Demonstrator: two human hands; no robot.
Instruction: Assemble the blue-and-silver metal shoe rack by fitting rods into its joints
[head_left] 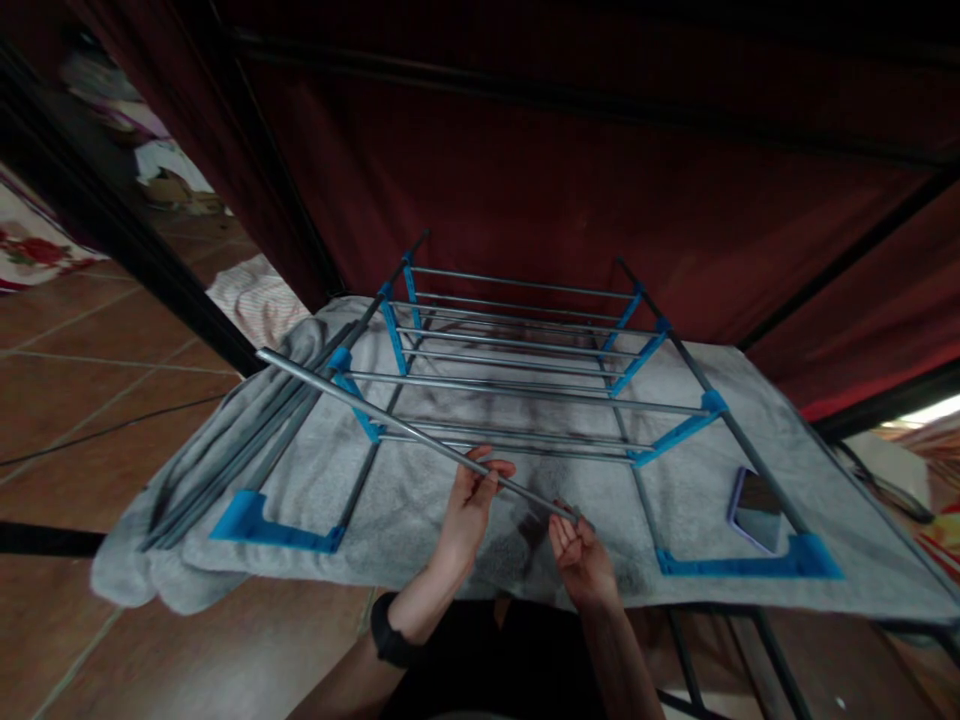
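Left hand (474, 490) pinches the rod (427, 441) at the frame's centre, and the right hand (581, 555) grips its lower-right end. With both holds on that half, the long upper-left end could dip or swing, knocking the rack (525, 391) out of line.

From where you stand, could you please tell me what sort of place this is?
Likely a bedroom or dorm room, judging by the dark red curtain, the plush grey blanket and the brown tiled floor.
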